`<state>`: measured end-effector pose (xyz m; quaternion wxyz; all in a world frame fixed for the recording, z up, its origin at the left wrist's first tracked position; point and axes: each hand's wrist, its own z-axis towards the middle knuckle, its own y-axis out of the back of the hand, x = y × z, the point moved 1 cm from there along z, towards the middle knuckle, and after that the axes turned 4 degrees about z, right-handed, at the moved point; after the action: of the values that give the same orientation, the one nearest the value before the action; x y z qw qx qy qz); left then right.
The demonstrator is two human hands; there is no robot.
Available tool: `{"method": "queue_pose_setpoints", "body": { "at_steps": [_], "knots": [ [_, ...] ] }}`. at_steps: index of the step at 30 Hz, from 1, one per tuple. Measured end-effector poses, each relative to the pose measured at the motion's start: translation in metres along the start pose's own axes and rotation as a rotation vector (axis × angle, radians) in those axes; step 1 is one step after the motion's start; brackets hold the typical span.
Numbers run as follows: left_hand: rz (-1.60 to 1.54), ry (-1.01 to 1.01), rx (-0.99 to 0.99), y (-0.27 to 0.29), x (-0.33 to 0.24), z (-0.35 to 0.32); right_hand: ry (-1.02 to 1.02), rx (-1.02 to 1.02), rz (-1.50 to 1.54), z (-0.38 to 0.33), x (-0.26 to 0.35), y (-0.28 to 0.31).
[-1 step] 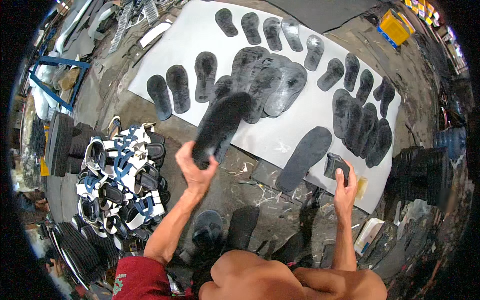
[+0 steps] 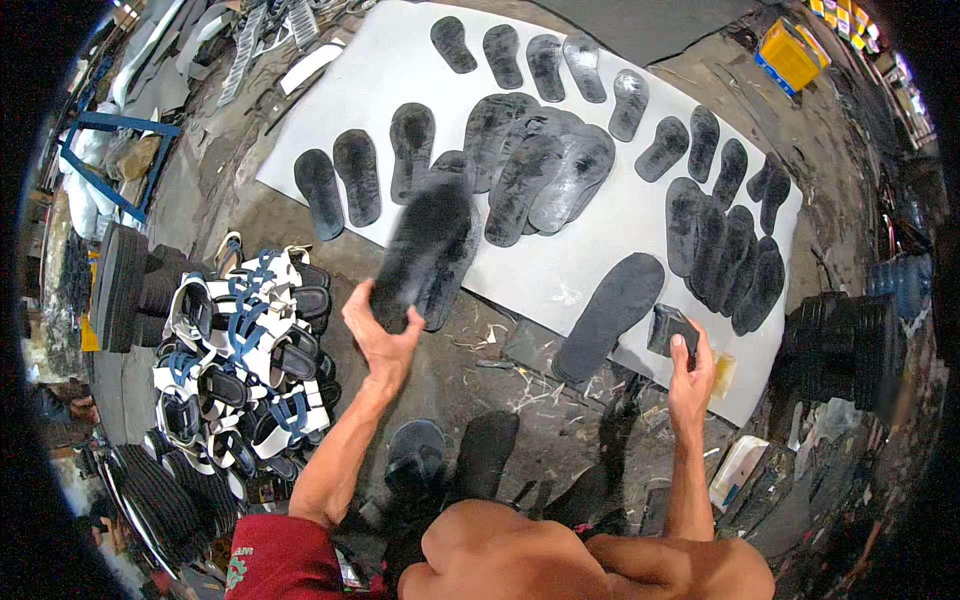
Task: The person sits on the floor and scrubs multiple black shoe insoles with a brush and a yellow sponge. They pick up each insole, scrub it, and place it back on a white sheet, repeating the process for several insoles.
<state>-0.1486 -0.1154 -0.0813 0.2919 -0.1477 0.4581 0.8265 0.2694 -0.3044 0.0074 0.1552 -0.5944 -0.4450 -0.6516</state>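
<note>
My left hand [image 2: 380, 335] grips the heel end of a black shoe sole [image 2: 420, 245], which is smeared by motion. Partly hidden behind it, another dark sole [image 2: 452, 280] lies over the near edge of a white sheet [image 2: 530, 275]. Pinched between thumb and fingers of my right hand [image 2: 690, 375] is a small dark block [image 2: 668, 330]. A single larger sole [image 2: 612, 310] rests across the sheet's near edge, just left of that block. Farther back, overlapping grey-black soles [image 2: 525, 190] form a cluster in the sheet's middle.
Several single soles [image 2: 545, 68] line the sheet's far side, and a second cluster [image 2: 725, 255] sits at its right. White and blue sandals [image 2: 245, 350] are heaped at left. Black stacks [image 2: 840, 350] stand at right. A yellow container [image 2: 790, 58] is at the far right.
My left hand has shifted slightly left, and the sole in it has swung left, showing more of the central cluster. My right hand with the block has barely moved.
</note>
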Motion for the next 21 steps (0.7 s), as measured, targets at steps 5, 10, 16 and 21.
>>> {"method": "queue_pose_setpoints", "body": {
  "at_steps": [5, 10, 16, 21],
  "knots": [
    [0.063, 0.401, 0.134, -0.014, 0.064, -0.013, -0.015, 0.01, -0.077, 0.022, 0.002, -0.011],
    [0.21, 0.246, 0.063, -0.022, 0.036, -0.027, -0.036, -0.073, 0.034, 0.036, 0.008, 0.018],
    [-0.122, 0.117, 0.33, -0.025, -0.077, -0.073, -0.061, -0.206, 0.129, 0.015, 0.006, 0.102],
    [-0.279, 0.052, 0.663, -0.053, -0.166, -0.099, -0.079, -0.354, -0.454, -0.008, -0.047, 0.159]
  ]
}}
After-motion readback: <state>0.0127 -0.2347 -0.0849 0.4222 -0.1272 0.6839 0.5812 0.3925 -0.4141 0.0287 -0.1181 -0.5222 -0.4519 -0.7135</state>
